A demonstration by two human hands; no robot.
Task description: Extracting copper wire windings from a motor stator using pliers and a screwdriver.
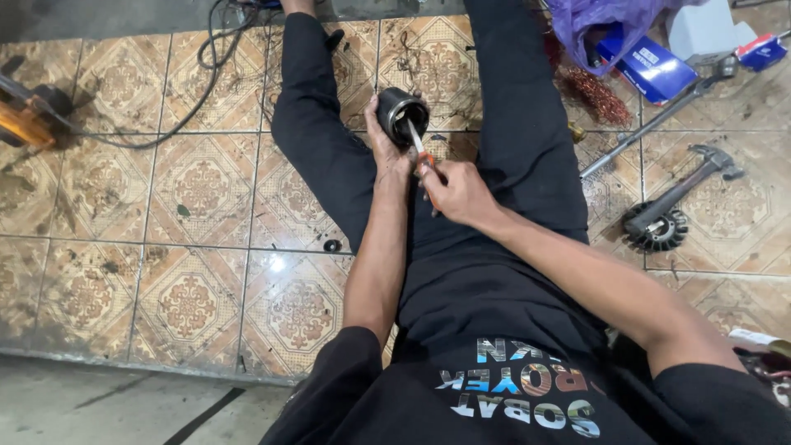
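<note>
The person is sitting on the tiled floor with legs spread, working a black cylindrical motor housing held between the thighs. The left hand is wrapping closed around the housing's side, steadying it with the open end tilted up. The right hand is gripping an orange-handled screwdriver, whose shaft is poking into the housing's mouth. This looks like the prying or scraping stage inside the bore; carrying on calls for a firm brace and controlled leverage. A hammer is lying well right of the housing.
</note>
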